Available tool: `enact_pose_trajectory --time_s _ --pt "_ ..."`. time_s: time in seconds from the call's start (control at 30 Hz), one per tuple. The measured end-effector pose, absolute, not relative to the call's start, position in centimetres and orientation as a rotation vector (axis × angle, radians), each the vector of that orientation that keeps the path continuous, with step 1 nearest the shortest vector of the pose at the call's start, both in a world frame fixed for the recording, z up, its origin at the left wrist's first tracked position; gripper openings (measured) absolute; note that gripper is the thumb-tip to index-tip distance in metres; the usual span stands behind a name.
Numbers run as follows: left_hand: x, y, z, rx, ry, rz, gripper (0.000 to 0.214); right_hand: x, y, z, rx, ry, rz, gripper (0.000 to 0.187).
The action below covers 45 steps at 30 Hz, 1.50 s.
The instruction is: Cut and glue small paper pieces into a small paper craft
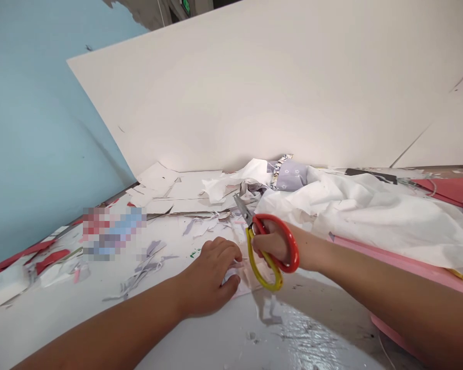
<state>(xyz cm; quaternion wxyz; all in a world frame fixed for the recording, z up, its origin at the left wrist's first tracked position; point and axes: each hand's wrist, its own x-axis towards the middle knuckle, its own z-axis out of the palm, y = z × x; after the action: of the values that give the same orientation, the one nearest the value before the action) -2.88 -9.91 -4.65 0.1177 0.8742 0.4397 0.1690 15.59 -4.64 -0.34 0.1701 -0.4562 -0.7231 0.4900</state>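
Note:
My right hand [273, 242] is wrapped round the scissors [288, 241], with fingers through the red and yellow loops. The metal blades look nearly closed and point up and away, above the table. To their left, my left hand [214, 277] lies palm down on the table, fingers loosely curved and thumb apart. It rests on a small pale pink sheet [249, 285], partly hidden under the hand and the scissors. The scissors' tips appear clear of this sheet.
White cloth [370, 216] lies bunched at the right, over a pink sheet [401, 259]. Cardboard pieces [193, 185] and a lilac fabric piece [292, 176] sit by the white board [273, 92]. Lilac scraps [146, 267] litter the left; red paper [453, 190] lies far right.

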Motion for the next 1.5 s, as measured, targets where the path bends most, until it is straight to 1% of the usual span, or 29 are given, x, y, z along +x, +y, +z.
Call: enact_pose_trajectory --time_s 0.13,0.23,0.5,0.7,0.87,1.0,1.17,1.4,1.5 --pt "-2.8 -10.0 -4.7 2.550 1.307 0.484 0.021 14.2 -5.9 -1.2 -1.368 -2.074 1.422 0.014" --pt "-2.6 -10.0 -4.6 2.544 1.317 0.488 0.018 13.7 -6.4 -1.4 -1.407 -2.063 1.386 0.014" --pt "-2.7 -10.0 -4.6 2.557 1.334 0.474 0.017 13.6 -6.2 -2.3 -1.400 -2.086 1.305 0.022" --pt "-2.7 -10.0 -4.8 2.578 1.314 0.479 0.017 13.2 -6.5 -1.8 -1.416 -2.079 1.355 0.021" --pt "-2.8 -10.0 -5.0 2.588 1.332 0.485 0.014 14.0 -6.0 -0.2 -1.354 -1.998 1.465 0.012" --pt "-2.8 -10.0 -5.0 2.594 1.334 0.498 0.014 14.6 -5.6 0.2 -1.351 -1.951 1.420 0.014" --pt "-2.8 -10.0 -4.9 2.597 1.319 0.505 0.014 14.0 -5.6 -0.7 -1.435 -2.048 1.378 0.007" --pt "-2.9 -9.9 -5.2 2.586 1.304 0.504 0.015 13.2 -6.3 -1.3 -1.502 -2.089 1.338 0.019" --pt "-2.8 -10.0 -5.2 2.586 1.302 0.500 0.016 13.4 -6.4 -0.9 -1.487 -2.094 1.336 0.019"
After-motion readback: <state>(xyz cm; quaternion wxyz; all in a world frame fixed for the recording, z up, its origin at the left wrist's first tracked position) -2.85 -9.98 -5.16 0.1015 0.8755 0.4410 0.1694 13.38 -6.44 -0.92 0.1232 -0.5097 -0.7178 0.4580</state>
